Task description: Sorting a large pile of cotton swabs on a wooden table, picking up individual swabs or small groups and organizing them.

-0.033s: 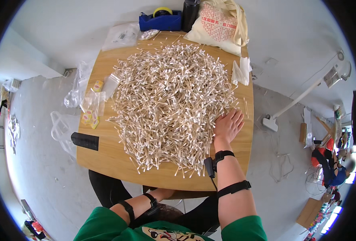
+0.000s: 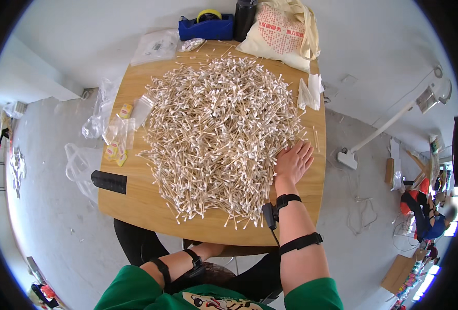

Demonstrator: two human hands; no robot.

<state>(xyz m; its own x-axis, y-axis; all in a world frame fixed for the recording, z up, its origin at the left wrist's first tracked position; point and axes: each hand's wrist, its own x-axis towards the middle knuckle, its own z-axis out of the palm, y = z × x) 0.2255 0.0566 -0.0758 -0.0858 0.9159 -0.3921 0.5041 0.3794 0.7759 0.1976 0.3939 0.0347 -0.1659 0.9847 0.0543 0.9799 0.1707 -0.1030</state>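
A broad heap of wooden-stemmed cotton swabs [image 2: 224, 139] with white tips covers the middle of the table [image 2: 141, 204]. My right hand [image 2: 294, 161] lies flat, palm down, against the right edge of the heap, with its fingers stretched out and nothing held in it. Below the front edge of the table, near my lap, is my left hand [image 2: 214, 249]; the tabletop hides its fingers. Two loose swabs [image 2: 316, 138] lie just beyond my right fingertips.
Along the back stand a blue tape dispenser [image 2: 206, 27], a dark bottle [image 2: 245, 19] and a cream cloth bag [image 2: 280, 36]. White tissue [image 2: 310, 93] lies at right. Clear plastic bags [image 2: 120, 129], small yellow packets [image 2: 126, 110] and a black strip [image 2: 109, 182] lie at left.
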